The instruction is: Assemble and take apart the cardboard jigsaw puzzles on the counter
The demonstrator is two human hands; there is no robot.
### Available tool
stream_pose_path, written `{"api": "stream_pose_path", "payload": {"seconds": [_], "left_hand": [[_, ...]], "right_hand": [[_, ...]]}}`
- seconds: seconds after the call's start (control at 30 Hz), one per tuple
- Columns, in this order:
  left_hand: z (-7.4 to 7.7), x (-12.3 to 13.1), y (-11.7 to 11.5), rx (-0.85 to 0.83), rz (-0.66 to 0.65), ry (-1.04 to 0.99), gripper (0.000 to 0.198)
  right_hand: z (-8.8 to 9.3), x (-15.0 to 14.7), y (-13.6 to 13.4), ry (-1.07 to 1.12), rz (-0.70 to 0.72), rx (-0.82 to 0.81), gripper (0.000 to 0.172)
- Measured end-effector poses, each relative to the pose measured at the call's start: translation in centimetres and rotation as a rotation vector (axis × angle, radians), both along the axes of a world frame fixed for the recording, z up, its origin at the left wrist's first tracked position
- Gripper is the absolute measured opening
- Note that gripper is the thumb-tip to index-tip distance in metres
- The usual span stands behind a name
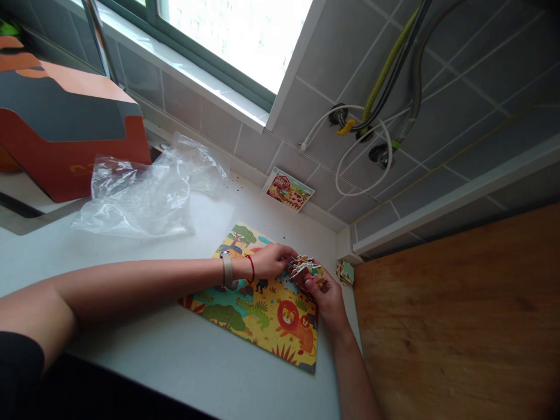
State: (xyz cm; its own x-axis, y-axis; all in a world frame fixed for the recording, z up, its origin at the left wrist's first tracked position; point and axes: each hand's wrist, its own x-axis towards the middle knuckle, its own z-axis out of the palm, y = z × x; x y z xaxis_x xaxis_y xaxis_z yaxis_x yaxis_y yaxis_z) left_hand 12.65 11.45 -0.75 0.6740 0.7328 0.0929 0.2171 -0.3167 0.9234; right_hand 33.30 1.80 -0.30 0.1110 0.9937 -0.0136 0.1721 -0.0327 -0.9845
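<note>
A colourful animal jigsaw puzzle (262, 315) lies flat on the white counter (144, 344), showing lions, a crocodile and trees. My left hand (271, 261) reaches across its upper part with fingers curled, pinching at a bunch of loose puzzle pieces (306, 268). My right hand (326, 294) is at the puzzle's right edge, fingers closed under and around that same bunch of pieces. The left wrist carries a pale band and a red string.
A crumpled clear plastic bag (144, 192) lies at the back left beside an orange and dark box (65, 128). A small picture card (289, 189) leans on the tiled wall. Two loose pieces (345, 272) sit by the corner. A wooden board (459, 315) fills the right.
</note>
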Motion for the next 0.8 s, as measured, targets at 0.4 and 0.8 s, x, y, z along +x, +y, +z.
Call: {"api": "stream_pose_path", "payload": {"seconds": [0.4,0.8], "left_hand": [[0.6,-1.4,-0.3,0.351,-0.185,-0.005,0.063],[-2.9,-0.6,-1.0,0.629,-0.110,0.254,0.103]], "right_hand": [[-1.1,-0.7,-0.3,-0.151,0.047,0.088,0.087],[-0.1,-1.1,-0.4,-0.382,0.113,0.146,0.065]]}}
